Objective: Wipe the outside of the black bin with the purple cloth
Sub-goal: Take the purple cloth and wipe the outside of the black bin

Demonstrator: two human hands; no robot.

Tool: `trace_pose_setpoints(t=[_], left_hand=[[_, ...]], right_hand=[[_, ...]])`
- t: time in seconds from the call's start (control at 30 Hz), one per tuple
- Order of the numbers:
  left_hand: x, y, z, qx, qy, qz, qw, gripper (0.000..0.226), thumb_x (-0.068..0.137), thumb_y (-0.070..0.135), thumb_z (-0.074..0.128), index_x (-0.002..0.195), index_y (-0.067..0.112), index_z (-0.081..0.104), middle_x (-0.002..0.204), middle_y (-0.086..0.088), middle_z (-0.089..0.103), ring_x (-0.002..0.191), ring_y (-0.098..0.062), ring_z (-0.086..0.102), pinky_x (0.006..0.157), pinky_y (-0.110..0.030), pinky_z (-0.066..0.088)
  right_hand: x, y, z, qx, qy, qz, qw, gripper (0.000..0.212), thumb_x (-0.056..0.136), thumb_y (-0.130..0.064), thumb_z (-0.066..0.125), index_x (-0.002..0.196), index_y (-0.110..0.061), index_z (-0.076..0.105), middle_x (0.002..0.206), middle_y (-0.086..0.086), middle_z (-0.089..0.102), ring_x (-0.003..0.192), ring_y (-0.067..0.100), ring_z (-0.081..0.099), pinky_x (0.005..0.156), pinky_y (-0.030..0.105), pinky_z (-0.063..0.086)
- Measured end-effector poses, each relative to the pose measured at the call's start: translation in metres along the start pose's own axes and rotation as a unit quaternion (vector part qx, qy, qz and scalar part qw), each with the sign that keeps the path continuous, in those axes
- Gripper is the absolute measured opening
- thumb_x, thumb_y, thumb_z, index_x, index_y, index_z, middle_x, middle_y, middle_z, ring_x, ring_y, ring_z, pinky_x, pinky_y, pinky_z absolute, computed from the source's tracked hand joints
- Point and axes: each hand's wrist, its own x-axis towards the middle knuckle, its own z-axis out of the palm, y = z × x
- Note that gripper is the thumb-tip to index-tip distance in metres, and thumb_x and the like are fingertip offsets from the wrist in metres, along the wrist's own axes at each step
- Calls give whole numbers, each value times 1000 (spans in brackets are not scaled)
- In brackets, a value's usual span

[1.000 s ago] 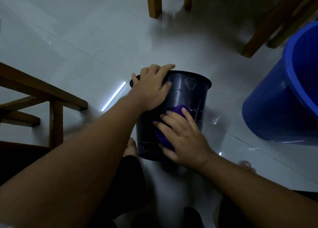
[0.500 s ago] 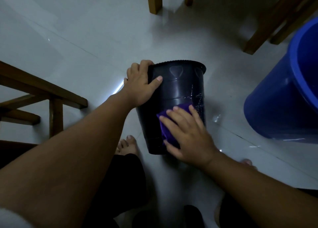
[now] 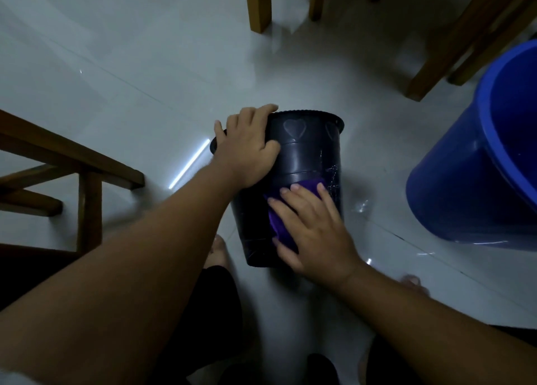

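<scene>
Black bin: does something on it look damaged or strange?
Yes. The black bin has pale scratch-like lines on its side wall, just above the right hand pressing the purple cloth. Whether scratches or streaks is unclear.

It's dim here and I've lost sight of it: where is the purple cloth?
In the head view, the purple cloth is pressed flat under the right hand against the lower side of the black plastic bin, just right of centre.
</scene>
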Motion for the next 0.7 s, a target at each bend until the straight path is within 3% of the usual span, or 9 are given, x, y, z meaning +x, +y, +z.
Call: trace_pose_setpoints(t=[0.17, 0.37, 0.53, 0.7], left_hand=[[6, 6, 1, 37, 2, -26, 999, 60, 84, 65, 44, 127, 24, 42, 123, -7, 47, 115, -31, 42, 102, -55, 30], [-1, -19, -6, -69, 11, -20, 997, 56, 80, 59, 53, 119, 20, 46, 110, 2, 40, 110, -26, 44, 96, -50, 38], [-9, -26, -2, -112, -24, -17, 993, 57, 78, 57, 52, 117, 15, 47, 111, -2, 40, 108, -24, 43, 99, -46, 37], [-3, -3, 2, -37, -24, 38, 998, 55, 84, 46, 44, 137, 32, 42, 130, -3, 49, 121, -29, 43, 105, -56, 29]], right_hand=[[11, 10, -1, -2, -3, -38, 999, 65, 86, -45, 65, 142, -14, 52, 142, 11, 54, 138, 31, 44, 119, 57, 26], [56, 12, -9, 44, -19, 48, 998, 67, 88, -42, 64, 146, -11, 48, 147, 13, 47, 143, 32, 35, 122, 55, 18], [-3, -5, -6, -13, -45, -63, 997, 72, 82, -46, 68, 145, -14, 51, 148, 10, 51, 141, 29, 41, 118, 59, 26], [-6, 6, -4, -8, -36, -75, 996, 67, 84, -47, 66, 142, -15, 55, 144, 10, 55, 139, 29, 43, 117, 58, 28]])
